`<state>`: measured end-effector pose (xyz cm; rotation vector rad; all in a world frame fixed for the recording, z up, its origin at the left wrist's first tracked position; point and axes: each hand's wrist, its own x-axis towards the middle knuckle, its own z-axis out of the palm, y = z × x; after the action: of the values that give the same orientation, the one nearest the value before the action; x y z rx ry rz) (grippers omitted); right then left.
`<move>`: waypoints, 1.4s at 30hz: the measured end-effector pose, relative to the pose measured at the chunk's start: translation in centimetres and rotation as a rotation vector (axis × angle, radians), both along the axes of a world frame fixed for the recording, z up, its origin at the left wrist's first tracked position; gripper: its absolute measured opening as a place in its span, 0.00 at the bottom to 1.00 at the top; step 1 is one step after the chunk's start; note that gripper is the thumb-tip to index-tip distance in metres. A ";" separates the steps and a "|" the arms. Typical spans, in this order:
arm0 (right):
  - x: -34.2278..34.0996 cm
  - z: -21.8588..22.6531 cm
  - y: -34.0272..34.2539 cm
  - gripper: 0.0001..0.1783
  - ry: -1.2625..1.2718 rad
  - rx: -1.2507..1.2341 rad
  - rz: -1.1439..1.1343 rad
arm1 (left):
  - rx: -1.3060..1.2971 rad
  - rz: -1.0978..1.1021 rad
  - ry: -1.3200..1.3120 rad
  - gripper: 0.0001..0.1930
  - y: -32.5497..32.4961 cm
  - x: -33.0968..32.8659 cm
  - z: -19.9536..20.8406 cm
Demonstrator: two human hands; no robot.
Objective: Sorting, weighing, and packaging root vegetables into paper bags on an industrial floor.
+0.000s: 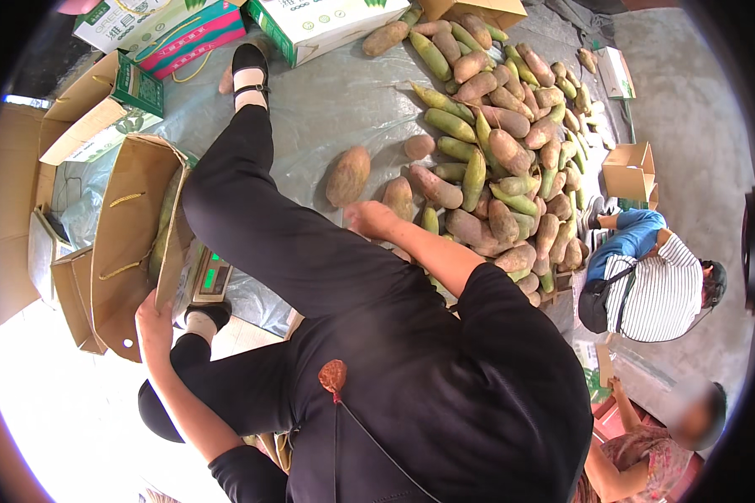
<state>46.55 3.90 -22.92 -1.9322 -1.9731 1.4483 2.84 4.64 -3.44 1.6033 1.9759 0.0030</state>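
Observation:
My left hand (153, 325) grips the lower edge of an open cardboard box (130, 226) with yellow cord handles. Inside the box, against its right wall, part of a long green radish (164, 225) shows. The box stands by a digital scale (213, 275) with a lit green display, partly hidden by the box and my leg. My right hand (373, 220) is out over my right thigh with its fingers curled in; whether anything is inside them is hidden. Beside it lie a reddish-brown radish (398, 198) and a larger reddish one (348, 176) on the plastic sheet.
A large heap of green and reddish radishes (507, 151) covers the right side of the sheet (302, 92). Printed cartons (319, 29) and a pink-and-teal box (191, 40) stand at the far left. At the right, one person (663, 285) crouches and another (637, 461) sits near boxes.

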 end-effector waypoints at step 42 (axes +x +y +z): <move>15.0 -3.7 0.7 0.23 -0.917 -0.249 -0.269 | -0.030 0.045 0.003 0.12 -0.2 -0.6 -1.0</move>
<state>61.58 4.65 -26.65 -3.2252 -1.6524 0.8140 2.26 4.40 -4.46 1.5403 2.0050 -0.0118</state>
